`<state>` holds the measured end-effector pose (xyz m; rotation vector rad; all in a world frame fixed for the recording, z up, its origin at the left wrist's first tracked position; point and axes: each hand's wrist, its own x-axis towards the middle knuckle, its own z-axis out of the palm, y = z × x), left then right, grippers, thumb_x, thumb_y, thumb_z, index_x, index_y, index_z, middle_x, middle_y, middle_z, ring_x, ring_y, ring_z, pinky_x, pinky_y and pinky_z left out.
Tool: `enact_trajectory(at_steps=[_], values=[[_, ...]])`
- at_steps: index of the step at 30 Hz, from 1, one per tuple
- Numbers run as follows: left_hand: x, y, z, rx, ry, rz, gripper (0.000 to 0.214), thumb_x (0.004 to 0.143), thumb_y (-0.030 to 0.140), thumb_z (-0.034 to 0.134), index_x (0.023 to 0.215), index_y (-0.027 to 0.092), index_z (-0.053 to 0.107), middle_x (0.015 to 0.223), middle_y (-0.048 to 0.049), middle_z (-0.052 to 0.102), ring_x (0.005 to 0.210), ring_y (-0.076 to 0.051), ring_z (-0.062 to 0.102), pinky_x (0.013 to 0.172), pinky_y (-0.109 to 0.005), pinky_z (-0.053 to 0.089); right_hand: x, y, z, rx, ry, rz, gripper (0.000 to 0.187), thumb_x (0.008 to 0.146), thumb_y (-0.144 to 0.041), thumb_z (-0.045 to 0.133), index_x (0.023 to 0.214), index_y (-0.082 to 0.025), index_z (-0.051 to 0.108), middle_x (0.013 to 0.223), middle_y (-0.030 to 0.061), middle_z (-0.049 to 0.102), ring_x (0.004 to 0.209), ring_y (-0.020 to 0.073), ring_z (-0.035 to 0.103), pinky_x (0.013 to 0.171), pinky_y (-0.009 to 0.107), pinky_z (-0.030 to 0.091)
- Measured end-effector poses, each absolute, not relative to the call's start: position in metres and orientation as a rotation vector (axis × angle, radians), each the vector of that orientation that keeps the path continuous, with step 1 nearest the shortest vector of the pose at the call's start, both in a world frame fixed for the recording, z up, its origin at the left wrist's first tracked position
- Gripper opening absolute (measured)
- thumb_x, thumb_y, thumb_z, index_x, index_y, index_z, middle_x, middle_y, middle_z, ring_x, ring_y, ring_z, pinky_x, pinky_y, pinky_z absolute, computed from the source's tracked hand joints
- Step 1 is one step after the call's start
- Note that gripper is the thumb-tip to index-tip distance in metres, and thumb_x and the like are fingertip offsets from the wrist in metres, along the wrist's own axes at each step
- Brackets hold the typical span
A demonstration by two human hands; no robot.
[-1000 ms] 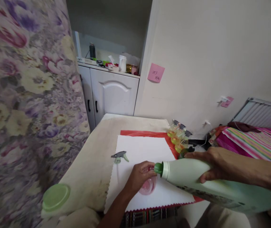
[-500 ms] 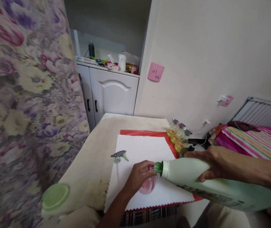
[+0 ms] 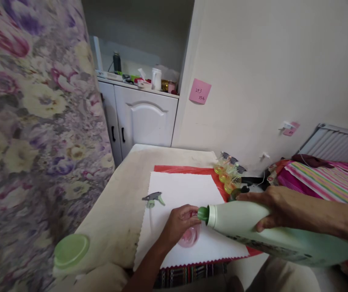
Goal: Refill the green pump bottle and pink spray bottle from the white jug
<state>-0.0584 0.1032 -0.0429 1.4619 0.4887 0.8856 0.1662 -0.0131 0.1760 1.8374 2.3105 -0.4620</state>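
pale-green jug [image 3: 274, 240], near right, gripped by the right hand [image 3: 273, 209], apparently pours into the pink bottle [image 3: 189, 237] the left hand [image 3: 180, 220] grasps; next, steady tilt is needed.

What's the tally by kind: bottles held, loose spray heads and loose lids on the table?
Bottles held: 2 (large pale green bottle, small pink bottle)
Loose spray head: 1
Loose green lid: 1
Total: 4
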Motion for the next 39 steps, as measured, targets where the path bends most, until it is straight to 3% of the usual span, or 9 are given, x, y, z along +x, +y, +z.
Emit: enact_trajectory(at_steps=[15, 22, 39], values=[[-0.0608, 0.1033, -0.042, 1.494, 0.501, 0.869, 0.025, 0.073, 0.03, 0.073, 0.095, 0.017, 0.073, 0.09, -0.0054, 0.072, 0.086, -0.021, 0.063, 0.078, -0.029, 0.047, 0.1696, -0.0134, 0.1751, 1.808, 2.339, -0.443, 0.054, 0.08, -0.06, 0.059, 0.119, -0.023, 0.058, 0.072, 0.0021, 0.062, 0.055, 0.0153, 0.054, 0.048, 0.021, 0.035], [-0.0602, 0.1048, -0.0441, 1.504, 0.502, 0.871, 0.024, 0.074, 0.029, 0.073, 0.094, 0.017, 0.073, 0.087, -0.0043, 0.071, 0.083, -0.02, 0.062, 0.076, -0.027, 0.046, 0.1707, -0.0142, 0.1731, 1.815, 2.323, -0.504, 0.052, 0.08, -0.06, 0.059, 0.119, -0.024, 0.056, 0.08, 0.004, 0.065, 0.064, 0.0178, 0.06, 0.054, 0.022, 0.04], [-0.0604, 0.1024, -0.0402, 1.473, 0.463, 0.844, 0.024, 0.075, 0.031, 0.072, 0.095, 0.017, 0.073, 0.089, -0.0049, 0.07, 0.086, -0.021, 0.062, 0.078, -0.028, 0.046, 0.1699, -0.0135, 0.1757, 1.839, 2.286, -0.487, 0.059, 0.079, -0.062, 0.059, 0.122, -0.021, 0.057, 0.078, 0.0054, 0.065, 0.061, 0.0181, 0.059, 0.052, 0.022, 0.039]])
